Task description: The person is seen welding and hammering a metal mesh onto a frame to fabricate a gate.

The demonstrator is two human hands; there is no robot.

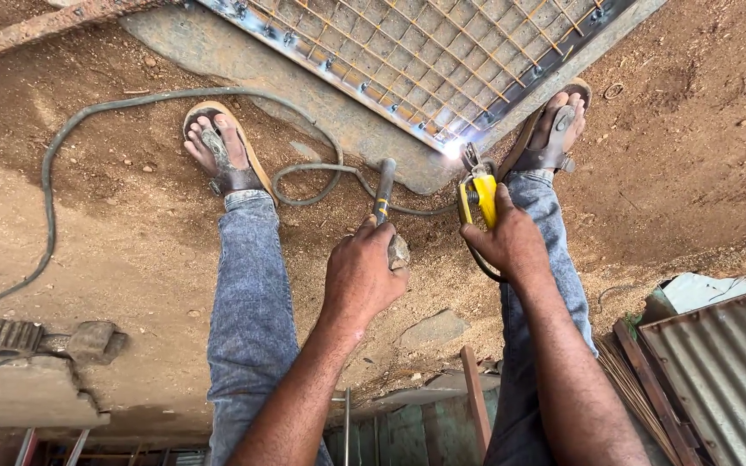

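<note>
My right hand (508,244) grips a yellow welding electrode holder (479,198); its tip touches the near edge of a metal frame with wire mesh (442,60), where a bright spark (453,148) glows. My left hand (360,276) holds a small hammer (383,194) by the handle, head pointing toward the frame. Both hands sit between my legs in blue jeans.
A grey cable (53,198) loops over the dirt ground past my left sandalled foot (220,151). My right foot (554,129) rests beside the frame. A corrugated metal sheet (718,362) lies at lower right, wooden strips (475,397) below, concrete and metal scraps (36,371) at lower left.
</note>
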